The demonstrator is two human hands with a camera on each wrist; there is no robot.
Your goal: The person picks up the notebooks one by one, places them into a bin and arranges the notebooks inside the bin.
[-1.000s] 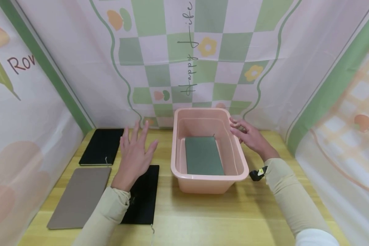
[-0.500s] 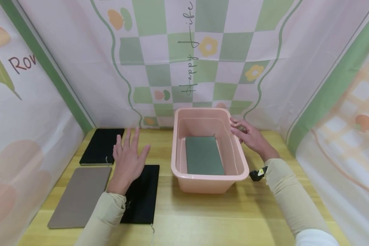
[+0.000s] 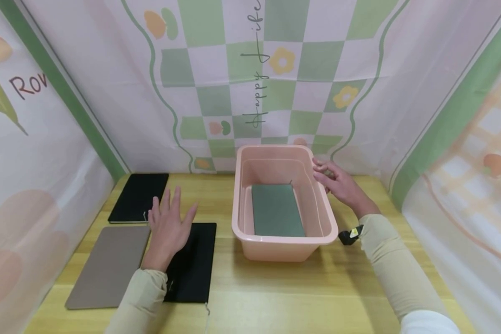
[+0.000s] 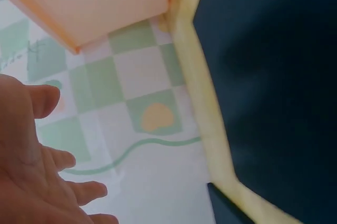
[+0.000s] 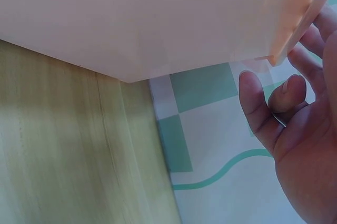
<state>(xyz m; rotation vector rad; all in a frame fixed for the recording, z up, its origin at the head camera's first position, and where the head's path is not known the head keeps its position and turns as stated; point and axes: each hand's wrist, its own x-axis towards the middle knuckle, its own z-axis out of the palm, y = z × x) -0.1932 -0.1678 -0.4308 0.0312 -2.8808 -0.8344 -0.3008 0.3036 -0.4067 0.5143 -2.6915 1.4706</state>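
Observation:
My left hand hovers over a black notebook, its fingers spread and holding nothing. In the left wrist view the left hand shows loose fingers, apart from the dark notebook cover. A pink plastic bin stands at the middle of the table, with a dark green notebook lying flat inside. My right hand rests at the bin's right rim with loosely bent fingers. In the right wrist view, some of the right hand's fingers touch the rim; others hang free.
A grey-brown notebook and another black notebook lie on the left of the wooden table. Printed cloth hangs behind and at both sides. A black strap piece shows by the right sleeve.
My left hand has drawn back toward me and slightly left, over the nearer black notebook. The right hand and the bin stay where they were.

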